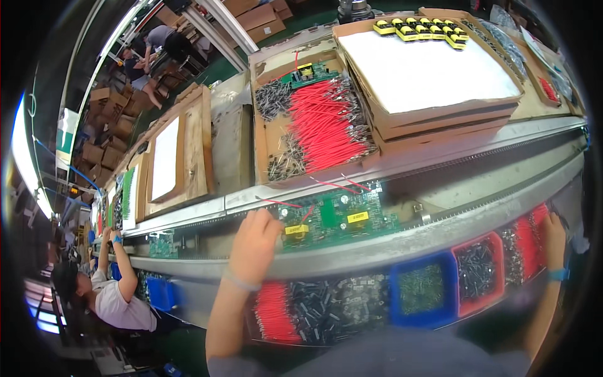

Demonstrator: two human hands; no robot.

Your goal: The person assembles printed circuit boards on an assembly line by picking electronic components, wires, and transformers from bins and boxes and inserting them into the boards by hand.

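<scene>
My left hand (256,244) is over the conveyor rail, at the left end of a green circuit board (328,213). Its fingers are curled together; what they hold, if anything, is hidden. The board carries yellow-labelled transformers (358,217), and red wires (336,184) stick up from it. Far to the right, my right hand (554,242) reaches down by the red wires (526,245) at the end of the row of parts. That hand is blurred and its fingertips cannot be made out. A blue band circles the right wrist.
Along my side run a blue bin (392,295), a red bin (498,251), loose black parts (314,314) and red wires (276,311). Beyond the conveyor stand a cardboard tray of red wires (255,151) and stacked cartons (433,119). A co-worker (122,301) works at left.
</scene>
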